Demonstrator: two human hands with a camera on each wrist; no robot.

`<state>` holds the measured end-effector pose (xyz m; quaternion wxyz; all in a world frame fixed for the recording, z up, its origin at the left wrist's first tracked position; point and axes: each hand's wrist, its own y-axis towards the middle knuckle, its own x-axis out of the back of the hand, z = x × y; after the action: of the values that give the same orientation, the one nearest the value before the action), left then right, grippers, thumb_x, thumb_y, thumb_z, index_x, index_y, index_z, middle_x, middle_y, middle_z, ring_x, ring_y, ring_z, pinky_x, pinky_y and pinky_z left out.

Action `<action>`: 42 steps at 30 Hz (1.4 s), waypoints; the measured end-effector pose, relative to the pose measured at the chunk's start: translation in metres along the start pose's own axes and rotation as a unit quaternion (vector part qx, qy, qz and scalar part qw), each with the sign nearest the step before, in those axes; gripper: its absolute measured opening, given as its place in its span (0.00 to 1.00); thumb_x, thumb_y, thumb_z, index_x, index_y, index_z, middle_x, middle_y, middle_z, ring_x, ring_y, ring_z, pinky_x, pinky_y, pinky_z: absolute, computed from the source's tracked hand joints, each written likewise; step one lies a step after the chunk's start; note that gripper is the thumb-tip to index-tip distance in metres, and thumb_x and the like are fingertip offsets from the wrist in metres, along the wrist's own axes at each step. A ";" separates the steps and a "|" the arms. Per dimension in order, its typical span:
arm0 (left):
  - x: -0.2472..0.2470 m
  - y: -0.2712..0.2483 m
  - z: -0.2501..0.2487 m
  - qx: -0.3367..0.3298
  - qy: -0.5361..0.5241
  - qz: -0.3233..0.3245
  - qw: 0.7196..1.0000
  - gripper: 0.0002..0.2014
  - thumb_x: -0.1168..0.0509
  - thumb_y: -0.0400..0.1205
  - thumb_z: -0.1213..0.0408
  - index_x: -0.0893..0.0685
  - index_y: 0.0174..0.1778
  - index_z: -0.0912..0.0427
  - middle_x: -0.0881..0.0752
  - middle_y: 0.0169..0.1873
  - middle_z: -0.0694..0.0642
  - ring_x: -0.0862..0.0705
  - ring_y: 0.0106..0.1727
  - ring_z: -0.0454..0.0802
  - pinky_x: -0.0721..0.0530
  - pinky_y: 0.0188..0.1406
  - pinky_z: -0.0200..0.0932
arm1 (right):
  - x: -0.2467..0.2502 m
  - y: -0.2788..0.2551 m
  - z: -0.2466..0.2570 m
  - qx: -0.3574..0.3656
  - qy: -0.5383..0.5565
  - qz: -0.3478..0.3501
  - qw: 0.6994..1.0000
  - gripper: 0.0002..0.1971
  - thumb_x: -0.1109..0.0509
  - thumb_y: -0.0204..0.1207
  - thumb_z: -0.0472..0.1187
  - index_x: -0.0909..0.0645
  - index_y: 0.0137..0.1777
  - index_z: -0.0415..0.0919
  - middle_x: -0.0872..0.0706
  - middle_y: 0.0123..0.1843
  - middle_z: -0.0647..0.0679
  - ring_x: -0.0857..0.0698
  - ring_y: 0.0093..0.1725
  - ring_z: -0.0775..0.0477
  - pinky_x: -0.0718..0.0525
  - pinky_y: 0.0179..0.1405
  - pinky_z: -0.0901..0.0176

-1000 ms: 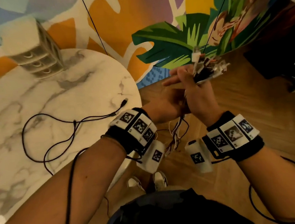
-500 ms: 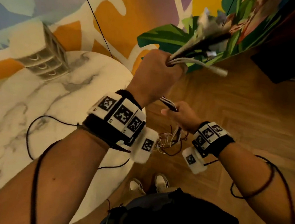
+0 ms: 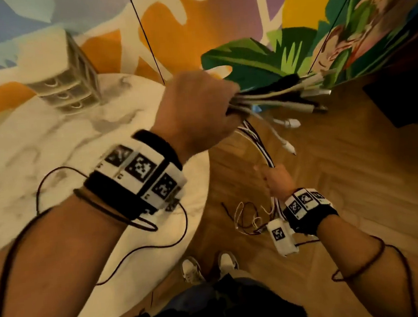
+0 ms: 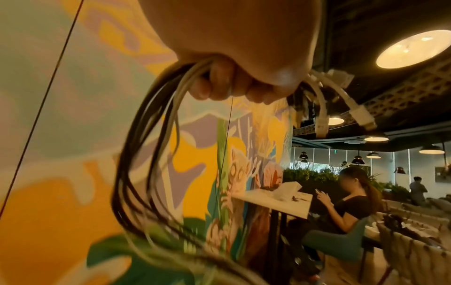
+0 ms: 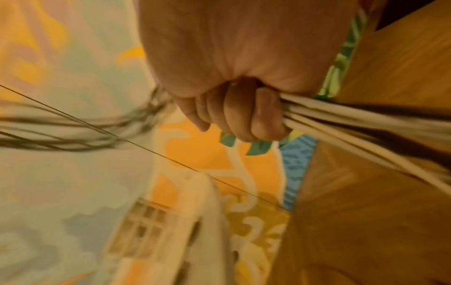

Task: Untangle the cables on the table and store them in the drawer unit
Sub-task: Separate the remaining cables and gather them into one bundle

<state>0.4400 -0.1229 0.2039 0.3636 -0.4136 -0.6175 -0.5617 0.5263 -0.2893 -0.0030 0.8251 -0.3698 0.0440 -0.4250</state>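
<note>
My left hand point(image 3: 199, 109) is raised beyond the table's edge and grips a bundle of black and white cables point(image 3: 259, 139) in a fist. The plug ends point(image 3: 298, 93) stick out to the right of it. Lower down, over the floor, my right hand point(image 3: 277, 181) grips the same bundle, and loose cable ends point(image 3: 247, 217) dangle beneath it. The left wrist view shows my left hand point(image 4: 231, 83) clenched on the cables point(image 4: 146, 154). The right wrist view shows my right hand point(image 5: 239, 115) clenched on the cables point(image 5: 366, 125). The white drawer unit point(image 3: 66, 77) stands at the table's back.
A thin black cable point(image 3: 184, 235) lies on the round marble table point(image 3: 38, 136). My shoes point(image 3: 209, 268) stand on the wooden floor point(image 3: 355, 184) by the table's edge. Dark furniture point(image 3: 403, 93) is at the right. A person point(image 4: 349, 202) sits at another table farther off.
My left hand took the plug end of the bundle and rose with it. My right hand let go of the top and slid down the bundle, which is now stretched between them.
</note>
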 end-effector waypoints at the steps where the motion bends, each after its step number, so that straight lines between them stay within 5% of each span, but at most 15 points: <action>1: -0.012 -0.005 -0.003 0.026 -0.030 0.031 0.999 0.20 0.44 0.77 0.49 0.19 0.28 0.58 0.25 0.19 0.54 0.27 0.21 0.58 0.38 0.27 0.42 | -0.001 -0.008 0.008 0.013 0.043 0.024 0.999 0.20 0.36 0.81 0.38 0.32 0.26 0.46 0.32 0.16 0.53 0.36 0.11 0.55 0.38 0.10 0.65; 5: -0.058 -0.020 -0.016 0.149 -0.175 0.087 0.969 0.20 0.43 0.77 0.49 0.14 0.39 0.62 0.14 0.31 0.61 0.19 0.33 0.58 0.34 0.31 0.46 | 0.001 -0.046 0.046 0.095 0.075 0.084 0.989 0.23 0.37 0.80 0.38 0.35 0.22 0.49 0.35 0.16 0.57 0.39 0.15 0.55 0.40 0.17 0.67; 8: -0.071 -0.016 -0.024 0.268 -0.303 0.132 0.905 0.24 0.33 0.79 0.47 0.26 0.21 0.57 0.29 0.18 0.52 0.31 0.22 0.47 0.36 0.24 0.40 | 0.000 -0.072 0.073 0.167 0.046 0.108 0.979 0.20 0.39 0.81 0.37 0.27 0.26 0.50 0.31 0.18 0.54 0.36 0.16 0.54 0.37 0.17 0.65; 10: -0.072 -0.010 -0.027 0.323 -0.375 0.146 0.857 0.26 0.31 0.75 0.44 0.32 0.19 0.55 0.34 0.15 0.49 0.35 0.19 0.45 0.37 0.23 0.41 | -0.001 -0.082 0.085 0.208 0.025 0.110 0.971 0.16 0.40 0.80 0.38 0.25 0.30 0.49 0.31 0.20 0.52 0.35 0.18 0.54 0.36 0.19 0.61; 12: -0.072 -0.001 -0.026 0.337 -0.402 0.135 0.841 0.24 0.30 0.76 0.48 0.28 0.22 0.58 0.33 0.16 0.50 0.35 0.18 0.46 0.36 0.23 0.44 | -0.001 -0.085 0.090 0.241 0.012 0.118 0.963 0.17 0.39 0.82 0.36 0.23 0.31 0.51 0.28 0.19 0.53 0.33 0.17 0.56 0.33 0.19 0.62; 15: -0.065 0.007 -0.028 0.299 -0.376 0.128 0.868 0.18 0.33 0.79 0.53 0.23 0.26 0.57 0.25 0.20 0.49 0.28 0.20 0.41 0.31 0.23 0.34 | -0.006 -0.077 0.085 0.260 0.033 0.115 0.958 0.06 0.36 0.79 0.31 0.20 0.43 0.33 0.18 0.31 0.32 0.22 0.26 0.32 0.20 0.30 0.47; 16: -0.060 0.009 -0.028 0.283 -0.376 0.119 0.874 0.16 0.34 0.81 0.54 0.23 0.27 0.54 0.25 0.21 0.47 0.27 0.21 0.39 0.32 0.23 0.30 | -0.009 -0.069 0.075 0.251 0.036 0.112 0.961 0.06 0.36 0.78 0.30 0.21 0.40 0.30 0.20 0.30 0.31 0.23 0.25 0.32 0.21 0.29 0.49; 19: -0.039 0.017 -0.020 0.255 -0.368 0.059 0.892 0.15 0.36 0.83 0.54 0.23 0.29 0.53 0.29 0.19 0.44 0.28 0.19 0.35 0.34 0.21 0.30 | -0.014 -0.038 0.020 0.177 -0.006 0.105 0.979 0.16 0.32 0.76 0.36 0.29 0.26 0.43 0.29 0.21 0.50 0.30 0.20 0.49 0.29 0.23 0.58; 22: -0.015 0.024 -0.006 0.219 -0.315 0.016 0.923 0.13 0.38 0.84 0.55 0.20 0.36 0.57 0.28 0.21 0.43 0.25 0.22 0.31 0.32 0.22 0.26 | -0.008 -0.006 -0.029 0.090 -0.079 0.051 0.992 0.15 0.33 0.77 0.46 0.29 0.30 0.43 0.31 0.25 0.45 0.31 0.25 0.46 0.31 0.28 0.52; 26: 0.000 0.028 0.001 0.192 -0.278 -0.040 0.940 0.10 0.38 0.84 0.55 0.25 0.36 0.50 0.30 0.22 0.41 0.25 0.24 0.29 0.33 0.23 0.24 | -0.006 0.017 -0.057 -0.004 -0.096 0.031 0.995 0.10 0.34 0.80 0.45 0.26 0.47 0.37 0.24 0.24 0.43 0.23 0.25 0.43 0.23 0.30 0.51; 28: 0.001 0.023 0.002 0.184 -0.266 -0.044 0.945 0.12 0.38 0.84 0.56 0.28 0.35 0.48 0.31 0.22 0.40 0.26 0.24 0.28 0.34 0.23 0.24 | -0.011 0.023 -0.059 -0.041 -0.118 0.024 0.992 0.13 0.34 0.80 0.46 0.25 0.41 0.37 0.26 0.24 0.44 0.25 0.24 0.44 0.26 0.26 0.53; 33: 0.009 0.018 0.007 0.188 -0.268 -0.077 0.942 0.09 0.38 0.84 0.56 0.27 0.39 0.51 0.30 0.23 0.39 0.25 0.24 0.29 0.33 0.24 0.23 | -0.015 0.028 -0.055 -0.062 -0.091 0.033 0.993 0.15 0.33 0.80 0.47 0.25 0.34 0.43 0.20 0.27 0.43 0.21 0.21 0.52 0.26 0.22 0.64; 37: 0.017 0.021 0.013 0.171 -0.257 -0.100 0.946 0.10 0.39 0.84 0.57 0.28 0.38 0.51 0.30 0.24 0.39 0.24 0.26 0.29 0.34 0.26 0.22 | -0.014 0.037 -0.065 -0.055 -0.265 0.000 0.963 0.22 0.35 0.80 0.52 0.28 0.27 0.41 0.19 0.33 0.41 0.21 0.31 0.44 0.27 0.31 0.57; 39: 0.012 0.020 0.010 0.169 -0.257 -0.105 0.946 0.08 0.38 0.84 0.57 0.27 0.40 0.49 0.30 0.24 0.37 0.25 0.27 0.27 0.34 0.26 0.22 | -0.013 0.042 -0.067 -0.047 -0.325 -0.034 0.944 0.21 0.36 0.80 0.54 0.26 0.32 0.38 0.19 0.38 0.40 0.21 0.37 0.41 0.26 0.35 0.55; 42: -0.002 0.016 0.006 0.172 -0.273 -0.100 0.941 0.10 0.37 0.84 0.56 0.17 0.49 0.59 0.29 0.26 0.36 0.25 0.28 0.25 0.33 0.28 0.21 | -0.010 0.043 -0.071 -0.052 -0.374 0.010 0.926 0.20 0.33 0.76 0.56 0.18 0.49 0.37 0.17 0.42 0.42 0.19 0.41 0.41 0.23 0.38 0.56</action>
<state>0.4560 -0.1167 0.2077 0.1882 -0.4185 -0.8184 -0.3460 0.5210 -0.3067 -0.0850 0.7652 -0.5441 -0.2420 -0.2446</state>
